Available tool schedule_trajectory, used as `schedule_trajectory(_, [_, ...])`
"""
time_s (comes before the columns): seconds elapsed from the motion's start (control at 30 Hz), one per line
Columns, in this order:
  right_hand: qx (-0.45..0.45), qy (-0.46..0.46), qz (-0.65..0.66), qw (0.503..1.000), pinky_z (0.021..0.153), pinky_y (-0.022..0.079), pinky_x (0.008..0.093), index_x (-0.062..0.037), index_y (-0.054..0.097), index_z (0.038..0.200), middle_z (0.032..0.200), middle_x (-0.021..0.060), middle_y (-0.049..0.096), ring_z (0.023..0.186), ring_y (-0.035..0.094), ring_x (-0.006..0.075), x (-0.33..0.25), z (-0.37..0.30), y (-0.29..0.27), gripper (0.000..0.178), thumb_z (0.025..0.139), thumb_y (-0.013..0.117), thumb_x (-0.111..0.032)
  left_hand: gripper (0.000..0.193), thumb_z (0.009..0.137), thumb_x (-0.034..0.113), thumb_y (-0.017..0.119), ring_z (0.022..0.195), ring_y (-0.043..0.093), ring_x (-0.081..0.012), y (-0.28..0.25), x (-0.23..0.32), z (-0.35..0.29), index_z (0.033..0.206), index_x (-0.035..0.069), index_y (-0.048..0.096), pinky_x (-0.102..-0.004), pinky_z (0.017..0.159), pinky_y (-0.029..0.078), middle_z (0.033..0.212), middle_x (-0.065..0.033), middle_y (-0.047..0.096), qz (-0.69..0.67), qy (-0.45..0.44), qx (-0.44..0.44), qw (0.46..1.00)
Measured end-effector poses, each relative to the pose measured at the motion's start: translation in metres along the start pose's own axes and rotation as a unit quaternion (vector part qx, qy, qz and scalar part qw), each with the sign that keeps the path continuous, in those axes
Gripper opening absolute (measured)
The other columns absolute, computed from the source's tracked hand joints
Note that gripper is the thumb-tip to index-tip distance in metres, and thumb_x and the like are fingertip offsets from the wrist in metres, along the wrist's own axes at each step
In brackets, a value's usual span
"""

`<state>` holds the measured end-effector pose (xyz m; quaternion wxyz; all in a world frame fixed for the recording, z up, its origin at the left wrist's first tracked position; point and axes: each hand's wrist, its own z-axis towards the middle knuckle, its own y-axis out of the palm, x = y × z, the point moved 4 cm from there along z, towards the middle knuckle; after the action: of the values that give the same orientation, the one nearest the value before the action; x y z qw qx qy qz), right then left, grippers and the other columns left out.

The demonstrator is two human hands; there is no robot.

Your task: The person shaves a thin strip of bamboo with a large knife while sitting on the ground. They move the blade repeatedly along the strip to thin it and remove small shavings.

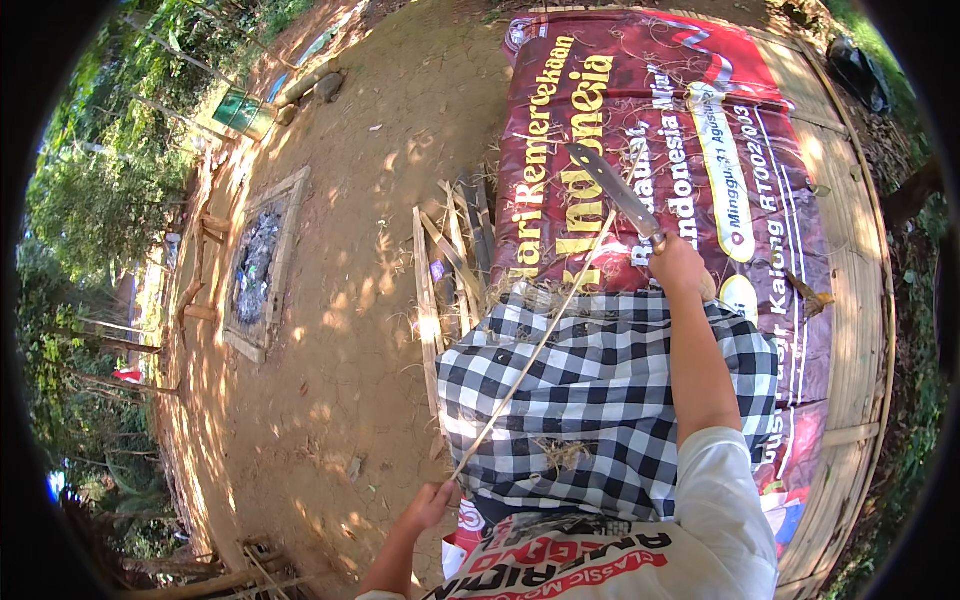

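My right hand (pixel 678 266) is wrapped round the handle of a machete (pixel 612 190), whose broad dark blade points up and to the left. In my closed left hand (pixel 432 504) is the near end of a long thin wooden strip (pixel 533 357). It slants up across my lap to the machete, its far end close beside the blade's lower edge; whether they touch I cannot tell. A black-and-white checked cloth (pixel 590 400) covers my lap, with curly pale shavings (pixel 565 455) lying on it. Beneath the machete spreads a dark red printed banner (pixel 690 110), also strewn with shavings.
The banner lies over a bamboo-slat platform (pixel 855 300). Several wooden strips (pixel 450 250) lie on the bare earth to its left. Farther left is a framed pit of ash (pixel 258 260), with a green metal container (pixel 243 114) beyond. A black bag (pixel 857 72) sits at the far right.
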<state>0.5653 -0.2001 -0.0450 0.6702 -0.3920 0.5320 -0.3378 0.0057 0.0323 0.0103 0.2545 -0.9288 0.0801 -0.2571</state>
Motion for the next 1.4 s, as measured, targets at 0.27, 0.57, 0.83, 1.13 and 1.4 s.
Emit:
schedule_trajectory(0.27, [0.026,-0.19,0.064,0.979,0.06,0.052,0.0448,-0.0079,0.057,0.08,0.071,0.0135,0.063,0.067,0.065,0.0337,-0.044,-0.022,-0.003,0.015,0.07,0.065,-0.015,0.056,0.101,0.046,0.037,0.052,0.036,-0.0112,0.016,-0.039,0.02,0.062,0.007,0.046,-0.0283,0.049,0.031,0.056,0.0029,0.038,-0.084,0.029,-0.027,0.996])
schedule_trajectory(0.57, [0.018,0.053,0.034,0.998,0.069,0.052,0.0472,-0.0038,0.061,0.087,0.079,0.0168,0.067,0.078,0.067,0.0356,0.005,0.007,-0.019,0.018,0.078,0.061,-0.019,0.057,0.101,0.046,0.034,0.055,0.037,-0.0153,0.025,-0.105,-0.023,0.065,0.004,0.048,-0.0341,0.053,0.034,0.057,-0.0011,0.041,-0.01,0.006,0.005,1.0])
schedule_trajectory(0.83, [-0.037,0.077,0.061,0.994,0.075,0.052,0.0493,-0.0041,0.064,0.096,0.087,0.0205,0.068,0.084,0.066,0.0395,-0.003,-0.008,-0.016,0.026,0.077,0.064,-0.023,0.054,0.1,0.041,0.036,0.061,0.044,-0.0193,0.051,-0.145,-0.029,0.074,-0.002,0.055,-0.0379,0.06,0.041,0.061,-0.0074,0.047,-0.031,-0.002,0.087,0.996])
schedule_trajectory(1.13, [-0.052,0.187,0.191,0.962,0.076,0.051,0.0493,-0.0042,0.067,0.094,0.086,0.0196,0.069,0.084,0.066,0.0403,-0.022,-0.026,-0.021,0.029,0.075,0.063,-0.025,0.05,0.098,0.038,0.046,0.061,0.047,-0.0138,0.043,-0.068,-0.026,0.076,-0.004,0.059,-0.0353,0.057,0.042,0.06,-0.0057,0.051,-0.057,0.026,0.056,0.996])
schedule_trajectory(1.4, [0.092,0.217,0.516,0.824,0.054,0.046,0.0338,0.002,0.057,0.069,0.062,0.0097,0.061,0.054,0.058,0.0153,0.015,-0.004,0.002,0.019,0.074,0.069,-0.012,0.047,0.086,0.038,0.07,0.05,0.047,-0.0139,0.051,0.001,-0.018,0.069,-0.004,0.061,-0.0344,0.049,0.041,0.053,-0.0092,0.053,-0.015,0.08,0.071,0.994])
